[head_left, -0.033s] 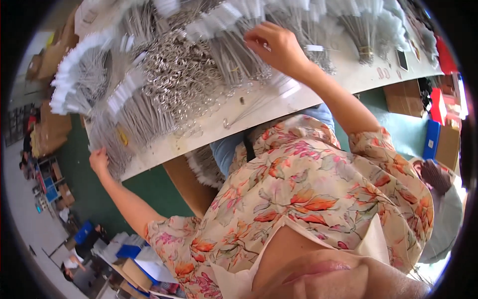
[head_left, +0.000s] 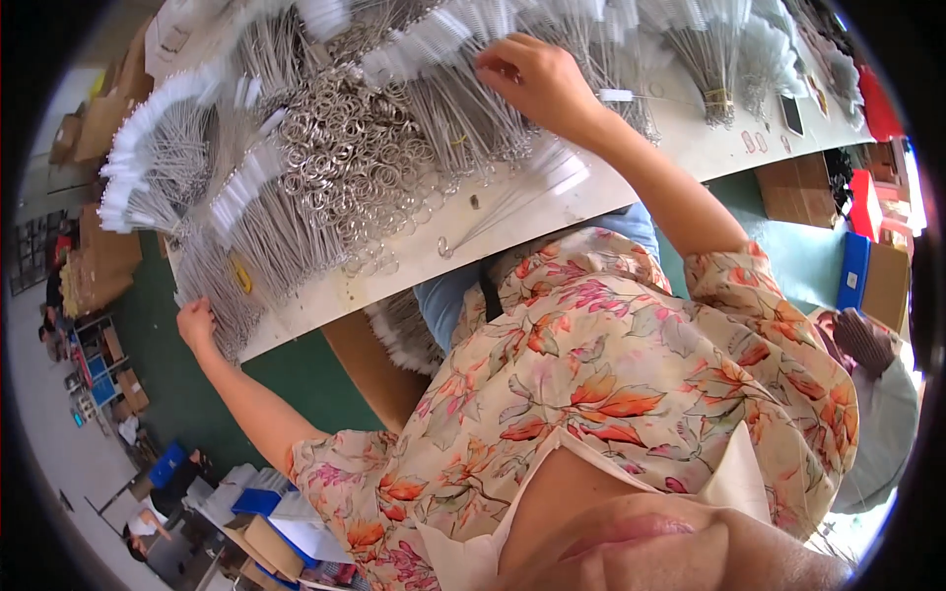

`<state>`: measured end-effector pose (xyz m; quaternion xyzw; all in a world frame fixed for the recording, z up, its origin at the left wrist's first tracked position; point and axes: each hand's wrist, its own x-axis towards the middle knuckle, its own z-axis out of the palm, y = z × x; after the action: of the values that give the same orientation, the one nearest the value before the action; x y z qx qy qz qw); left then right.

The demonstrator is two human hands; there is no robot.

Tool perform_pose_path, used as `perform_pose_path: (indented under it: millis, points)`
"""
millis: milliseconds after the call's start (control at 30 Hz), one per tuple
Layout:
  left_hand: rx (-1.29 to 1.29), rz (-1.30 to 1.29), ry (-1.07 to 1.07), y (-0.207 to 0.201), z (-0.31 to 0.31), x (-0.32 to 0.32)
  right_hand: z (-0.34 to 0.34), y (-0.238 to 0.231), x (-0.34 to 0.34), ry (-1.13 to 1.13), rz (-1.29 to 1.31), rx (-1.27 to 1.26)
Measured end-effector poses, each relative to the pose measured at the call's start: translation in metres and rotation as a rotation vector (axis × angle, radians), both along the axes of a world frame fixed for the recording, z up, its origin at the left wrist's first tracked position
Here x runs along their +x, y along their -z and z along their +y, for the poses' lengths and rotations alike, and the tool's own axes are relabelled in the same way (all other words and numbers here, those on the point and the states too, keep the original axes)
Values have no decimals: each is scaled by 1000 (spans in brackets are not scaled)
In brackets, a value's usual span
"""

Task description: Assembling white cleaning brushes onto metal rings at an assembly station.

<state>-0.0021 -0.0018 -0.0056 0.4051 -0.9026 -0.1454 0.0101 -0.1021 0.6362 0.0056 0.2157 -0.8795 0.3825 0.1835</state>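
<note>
Wire brushes (head_left: 271,219), white-bristled, flank the glinting ring heap (head_left: 350,148) — left hand (head_left: 196,323) curled left of it, right hand (head_left: 547,83) curled right — any grip I can't tell

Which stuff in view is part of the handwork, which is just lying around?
Apparently in the work:
white-bristled brushes, beneath the right hand
wire stems, beside the left hand
metal rings, heaped between the hands

Apparently just around:
phone-like slab
cardboard box
blue box

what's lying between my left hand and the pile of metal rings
White-tipped wire brushes lie there, with a small yellow object among them, as the head view shows.
</note>
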Motion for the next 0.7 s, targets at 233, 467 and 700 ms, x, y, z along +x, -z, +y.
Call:
perform_pose_path:
  millis: [233, 467, 700]
  points:
    - [2, 131, -42, -16, 14, 10, -5, -1, -41, 185, -185, 355]
    - [-48, 943, 217, -49, 116, -23, -1, -66, -26, 205, -589, -215]
    - [-132, 186, 700, -11, 201, -48, 90, -79, -6, 156, -140, -110]
